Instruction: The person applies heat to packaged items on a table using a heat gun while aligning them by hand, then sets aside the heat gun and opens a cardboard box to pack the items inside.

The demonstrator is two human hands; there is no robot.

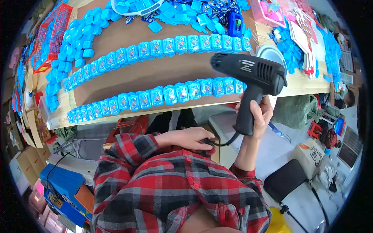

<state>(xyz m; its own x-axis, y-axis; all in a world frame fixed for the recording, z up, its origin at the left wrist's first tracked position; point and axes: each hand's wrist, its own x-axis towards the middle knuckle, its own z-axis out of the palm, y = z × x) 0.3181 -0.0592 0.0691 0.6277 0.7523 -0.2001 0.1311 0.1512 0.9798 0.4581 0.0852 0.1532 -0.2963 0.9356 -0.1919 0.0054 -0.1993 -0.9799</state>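
My right hand is wrapped round the handle of a black heat gun, raised over the table's front edge with its nozzle pointing left. A black cord runs from the handle's base to my left hand, which is closed on it close to my body. Two curved rows of small blue boxes with printed fronts lie on the brown table surface: the back row and the front row. The heat gun is just above the right ends of both rows.
Loose blue boxes are piled at the back left beside a red basket. More blue pieces, a blue tape dispenser and a pink bin stand at the back. A pale round container sits behind the heat gun.
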